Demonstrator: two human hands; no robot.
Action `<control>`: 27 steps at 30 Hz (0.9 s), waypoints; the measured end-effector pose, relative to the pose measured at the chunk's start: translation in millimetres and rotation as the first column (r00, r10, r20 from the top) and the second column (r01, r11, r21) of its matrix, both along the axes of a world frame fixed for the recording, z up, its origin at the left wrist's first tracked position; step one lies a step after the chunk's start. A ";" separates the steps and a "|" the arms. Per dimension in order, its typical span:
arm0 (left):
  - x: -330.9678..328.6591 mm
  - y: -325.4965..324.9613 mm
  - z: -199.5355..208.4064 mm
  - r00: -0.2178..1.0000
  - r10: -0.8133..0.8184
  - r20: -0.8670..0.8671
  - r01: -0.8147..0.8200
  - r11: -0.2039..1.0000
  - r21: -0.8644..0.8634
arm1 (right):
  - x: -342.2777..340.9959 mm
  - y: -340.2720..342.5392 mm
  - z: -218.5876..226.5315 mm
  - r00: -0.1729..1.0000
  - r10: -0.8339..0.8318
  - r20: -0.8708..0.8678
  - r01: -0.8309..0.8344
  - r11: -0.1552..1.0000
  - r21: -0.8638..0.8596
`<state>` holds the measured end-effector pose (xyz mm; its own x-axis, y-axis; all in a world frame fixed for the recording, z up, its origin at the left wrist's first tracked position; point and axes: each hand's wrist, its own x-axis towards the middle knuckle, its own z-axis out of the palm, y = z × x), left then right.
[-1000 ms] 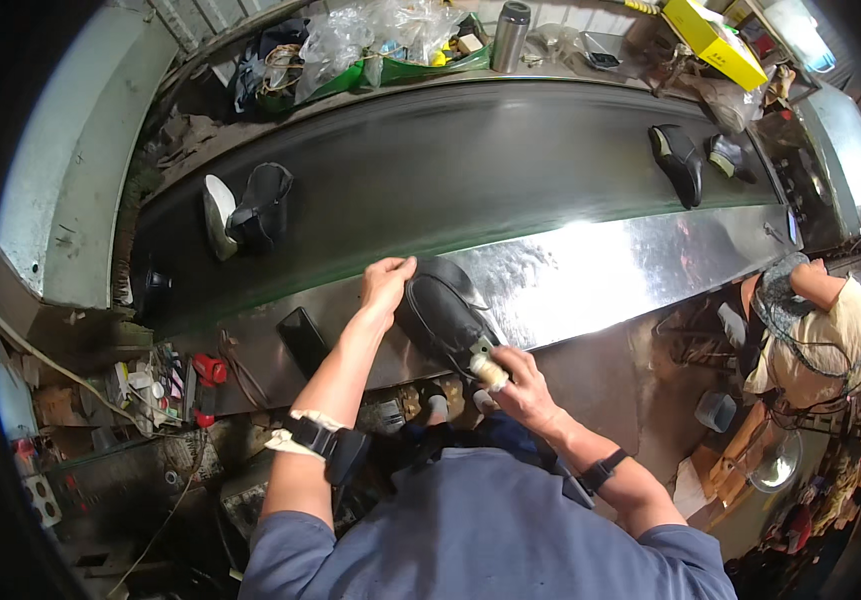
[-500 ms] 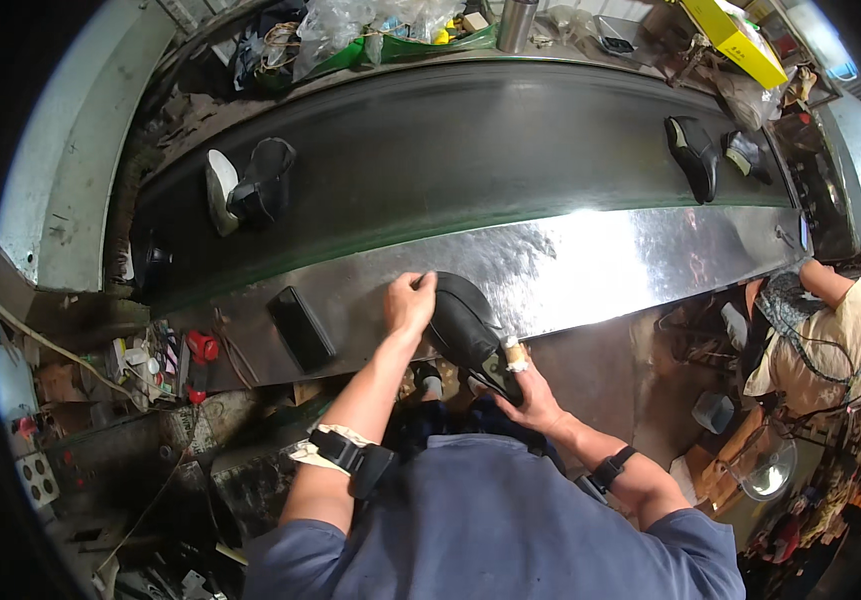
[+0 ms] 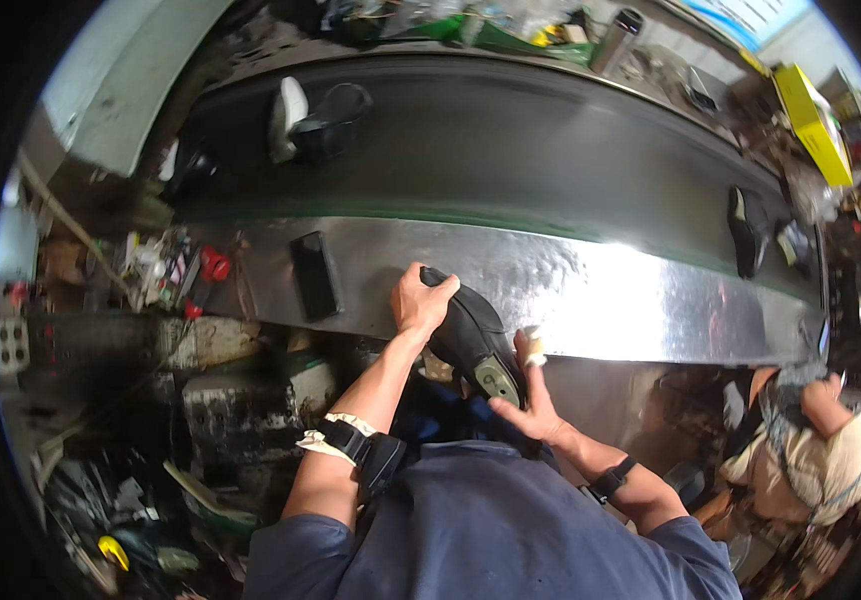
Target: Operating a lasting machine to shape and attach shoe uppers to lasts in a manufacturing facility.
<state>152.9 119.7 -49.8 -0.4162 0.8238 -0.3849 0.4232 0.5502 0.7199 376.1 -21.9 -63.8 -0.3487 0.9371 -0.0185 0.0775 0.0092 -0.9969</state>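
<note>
A black shoe upper on a shoe last [image 3: 470, 330] slants over the near edge of the metal worktop. Its pale green last end, with a small hole, faces me. My left hand [image 3: 420, 303] is closed round the far, narrower end. Beside the heel end, my right hand [image 3: 538, 400] has its thumb and fingers spread apart. One of its fingers wears a whitish-tan wrap [image 3: 533, 346]. The right thumb tip lies close to the heel; whether it touches cannot be told. On the worktop left of my left hand lies a flat black phone-like object [image 3: 316, 275].
Behind the metal worktop [image 3: 390, 238] runs a dark conveyor belt [image 3: 550, 150]. Shoes [image 3: 330, 122] lie at its left, and another black shoe [image 3: 747, 232] at its right. A red tool [image 3: 214, 264] sits at the left edge. A co-worker [image 3: 800, 450] is at the right.
The view has swung, shifting the surroundings. The shoe has turned so its pale green end shows more. My right hand's fingers have spread away from the heel; my left hand keeps hold of the far end.
</note>
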 end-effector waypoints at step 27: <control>-403.4 -542.1 195.4 -0.345 0.743 -0.573 -0.429 0.418 0.801 | -427.1 -182.7 177.6 0.702 0.456 -0.547 -0.709 0.523 -0.473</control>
<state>-250.4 -422.4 145.6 -0.5308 -0.1658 0.8311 0.2194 0.9204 0.3236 -51.0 -204.6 113.8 -0.9104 0.3175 -0.2654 -0.0221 -0.6778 -0.7349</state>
